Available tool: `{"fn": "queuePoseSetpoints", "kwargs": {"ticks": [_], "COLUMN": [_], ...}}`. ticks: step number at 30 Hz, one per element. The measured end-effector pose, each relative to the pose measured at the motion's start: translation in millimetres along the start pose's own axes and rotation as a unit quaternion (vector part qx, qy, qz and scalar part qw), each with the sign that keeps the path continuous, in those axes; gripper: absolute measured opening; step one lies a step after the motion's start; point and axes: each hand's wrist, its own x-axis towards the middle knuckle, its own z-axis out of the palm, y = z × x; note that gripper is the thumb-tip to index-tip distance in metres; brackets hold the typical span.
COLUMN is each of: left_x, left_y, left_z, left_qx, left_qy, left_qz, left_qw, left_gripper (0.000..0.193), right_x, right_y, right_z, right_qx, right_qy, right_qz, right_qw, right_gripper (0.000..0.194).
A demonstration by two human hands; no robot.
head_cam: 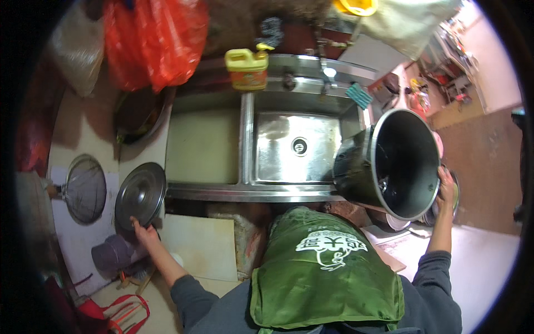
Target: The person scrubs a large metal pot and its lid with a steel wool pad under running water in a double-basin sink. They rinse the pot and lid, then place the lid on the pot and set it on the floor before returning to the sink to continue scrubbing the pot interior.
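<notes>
My left hand (145, 234) grips the near rim of a round metal lid (141, 195) over the counter left of the sink. On the right, my right hand (446, 188) holds the rim of a deep metal pot (354, 169), tilted with its mouth facing right. The pot overlaps the right end of a double stainless steel sink (248, 137). Cloudy liquid stands in the left basin (204, 142); the right basin (271, 167) shows its drain.
A yellow pump jug (248, 71) and a green scouring pad (358, 96) sit at the sink's back edge. Left are a wire strainer (85, 190), a dark pan (139, 112) and red plastic bags (154, 41). A cutting board (200, 246) lies below the sink's left part.
</notes>
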Motion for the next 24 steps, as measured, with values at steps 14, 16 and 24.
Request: {"fn": "queuePoseSetpoints", "kwargs": {"ticks": [14, 16, 24], "left_x": [-361, -417, -597], "left_y": [2, -14, -88], "left_z": [298, 343, 438], "left_qx": [0.107, 0.176, 0.268], "left_qy": [-0.326, -0.443, -0.676], "left_qz": [0.221, 0.347, 0.488], "left_qw": [0.913, 0.808, 0.482], "left_gripper": [0.041, 0.042, 0.027], "right_x": [14, 13, 1], "right_y": [18, 18, 8], "right_z": [12, 13, 11], "right_qx": [-0.031, -0.007, -0.008], "right_qy": [0.025, 0.027, 0.014], "right_qz": [-0.111, -0.105, -0.066], "right_qw": [0.993, 0.994, 0.998], "right_gripper": [0.012, 0.013, 0.023]}}
